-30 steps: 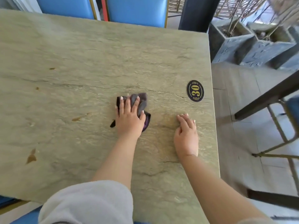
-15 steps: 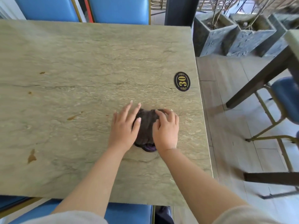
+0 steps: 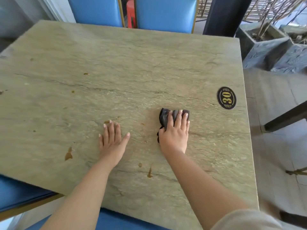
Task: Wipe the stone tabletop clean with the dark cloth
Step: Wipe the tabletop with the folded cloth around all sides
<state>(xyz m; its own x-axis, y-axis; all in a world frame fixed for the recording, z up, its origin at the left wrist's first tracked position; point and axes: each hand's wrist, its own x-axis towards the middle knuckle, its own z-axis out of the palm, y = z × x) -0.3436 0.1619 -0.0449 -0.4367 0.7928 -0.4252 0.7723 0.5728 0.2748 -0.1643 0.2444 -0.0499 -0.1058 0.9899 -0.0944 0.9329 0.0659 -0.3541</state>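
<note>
The stone tabletop is beige-green with dark veins and several brown stains, such as one at the left front and one near the front edge. The dark cloth lies bunched on the right half of the table. My right hand presses flat on the cloth, fingers spread over it. Left of it, my left hand rests flat on the bare stone, holding nothing, its fingertips beside a small brown smear.
A black oval plaque marked 30 sits near the right edge. Blue chairs stand behind the table and another blue seat at the front left. Stone planters and a dark table leg are to the right.
The cloth passed from under my left hand to under my right hand. My right hand slid it rightward, and my left hand moved left onto bare stone.
</note>
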